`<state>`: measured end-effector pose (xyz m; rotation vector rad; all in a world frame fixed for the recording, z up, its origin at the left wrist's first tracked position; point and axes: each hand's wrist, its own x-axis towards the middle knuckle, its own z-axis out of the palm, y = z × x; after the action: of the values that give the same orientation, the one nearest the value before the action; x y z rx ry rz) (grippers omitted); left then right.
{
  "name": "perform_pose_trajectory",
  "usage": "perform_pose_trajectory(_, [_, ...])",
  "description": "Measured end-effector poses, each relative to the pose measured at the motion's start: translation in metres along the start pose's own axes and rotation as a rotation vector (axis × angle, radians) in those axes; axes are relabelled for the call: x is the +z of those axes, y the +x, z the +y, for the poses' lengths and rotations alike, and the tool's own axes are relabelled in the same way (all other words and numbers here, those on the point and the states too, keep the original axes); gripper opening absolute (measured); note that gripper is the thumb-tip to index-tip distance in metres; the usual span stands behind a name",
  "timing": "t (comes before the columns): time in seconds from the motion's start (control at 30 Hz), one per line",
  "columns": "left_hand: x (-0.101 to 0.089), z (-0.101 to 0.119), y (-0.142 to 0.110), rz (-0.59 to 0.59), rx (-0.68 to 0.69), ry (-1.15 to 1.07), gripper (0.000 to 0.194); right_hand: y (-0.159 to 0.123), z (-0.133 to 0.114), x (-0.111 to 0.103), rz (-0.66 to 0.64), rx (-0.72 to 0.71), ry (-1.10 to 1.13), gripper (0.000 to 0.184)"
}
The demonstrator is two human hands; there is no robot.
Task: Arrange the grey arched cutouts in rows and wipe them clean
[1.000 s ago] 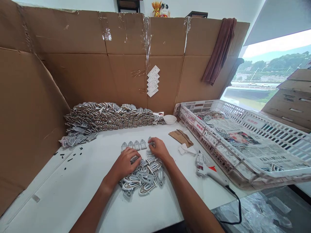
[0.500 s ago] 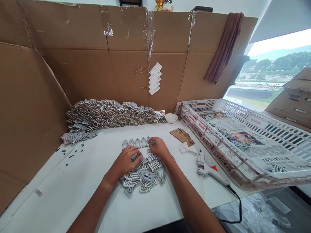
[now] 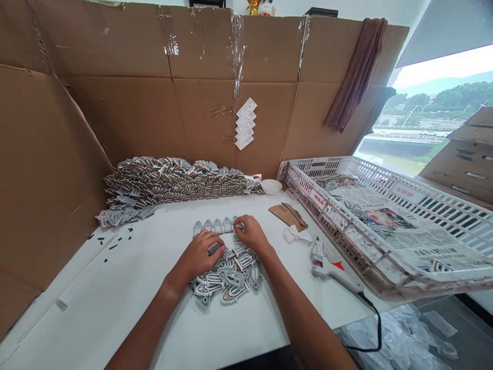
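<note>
While curled, left hand (image 3: 196,259) beside right (image 3: 252,235)

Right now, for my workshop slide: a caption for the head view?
Left hand and right hand touch grey arched pieces on a white table, hot glue gun alongside.

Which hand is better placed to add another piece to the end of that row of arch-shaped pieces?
Probably the right hand: its fingertips are at the row's right end. The left hand is over the loose pile of pieces, further from that end.
</note>
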<state>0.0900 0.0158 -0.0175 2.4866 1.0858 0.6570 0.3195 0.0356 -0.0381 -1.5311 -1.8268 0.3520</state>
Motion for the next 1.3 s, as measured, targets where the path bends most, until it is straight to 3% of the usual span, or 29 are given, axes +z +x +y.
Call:
perform_pose_trajectory(0.13, [0.0,0.0,-0.001,0.01,0.006,-0.007,0.019,-0.002,-0.011,-0.012,0.001,0.021,-0.062,0.007])
perform_pose_trajectory(0.37, [0.0,0.0,-0.002,-0.021,-0.034,-0.01,0.022,-0.005,-0.018,-0.024,-0.173,0.132,-0.194,0.019])
perform_pose_trajectory(0.5, [-0.002,0.003,-0.001,-0.03,-0.052,-0.016,0.023,-0.007,-0.015,-0.022,-0.239,0.161,-0.154,0.039])
perform_pose_trajectory(0.73, [-0.006,0.01,-0.002,-0.069,-0.112,-0.055,0.028,-0.009,-0.013,-0.02,-0.317,0.171,-0.135,0.038])
perform_pose_trajectory(1.03, [-0.004,0.01,-0.001,-0.103,-0.172,-0.039,0.038,-0.004,-0.013,-0.022,-0.329,0.129,-0.02,0.055])
perform_pose_trajectory(1.23, [-0.005,0.011,-0.002,-0.089,-0.154,-0.035,0.037,-0.002,-0.004,-0.021,-0.397,0.123,0.167,0.024])
perform_pose_trajectory(1.3, [-0.005,0.011,-0.001,-0.091,-0.154,-0.032,0.037,0.0,-0.003,-0.021,-0.375,0.109,0.22,0.023])
